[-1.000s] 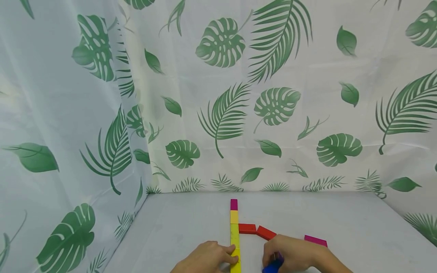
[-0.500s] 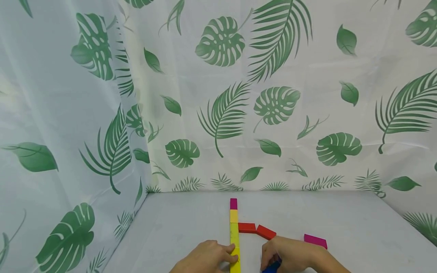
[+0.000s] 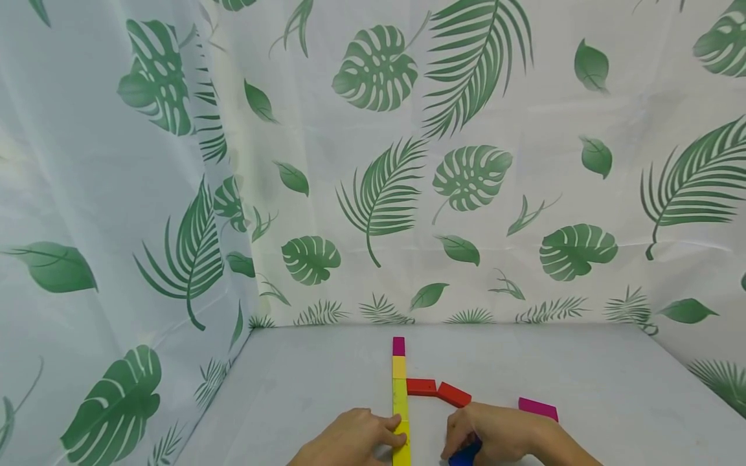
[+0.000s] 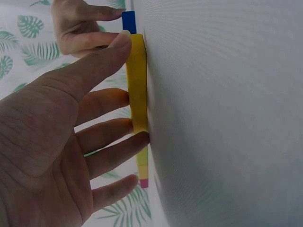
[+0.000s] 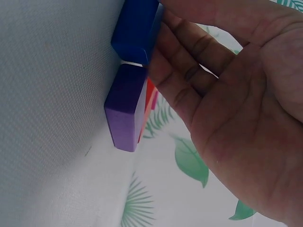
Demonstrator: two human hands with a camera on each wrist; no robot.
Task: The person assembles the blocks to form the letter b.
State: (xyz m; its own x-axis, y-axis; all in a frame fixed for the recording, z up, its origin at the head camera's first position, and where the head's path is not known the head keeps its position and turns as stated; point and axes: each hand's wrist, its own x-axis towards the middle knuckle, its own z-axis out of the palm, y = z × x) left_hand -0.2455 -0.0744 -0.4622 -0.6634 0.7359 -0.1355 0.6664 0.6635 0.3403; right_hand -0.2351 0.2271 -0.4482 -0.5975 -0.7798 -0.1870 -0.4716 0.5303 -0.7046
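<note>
A straight row of yellow blocks (image 3: 400,396) runs away from me, with a magenta block (image 3: 399,345) at its far end. My left hand (image 4: 61,118) rests its fairly straight fingers and thumb against the row's side. Two red blocks (image 3: 421,387) extend rightward from the row, the second one angled. Between thumb and fingers, my right hand (image 3: 495,430) pinches a blue block (image 5: 136,33) low at the tabletop. Right beside its end in the right wrist view lies a purple block (image 5: 127,106), hidden behind the hand in the head view.
A separate magenta block (image 3: 538,408) lies just beyond my right forearm. The white tabletop (image 3: 315,362) meets a leaf-printed curtain (image 3: 466,278) at the back, and more of this curtain hangs along the left and right sides.
My right hand has shifted slightly left and turned the blue block a little. The left hand keeps its place on the yellow row. The head view has tilted slightly.
</note>
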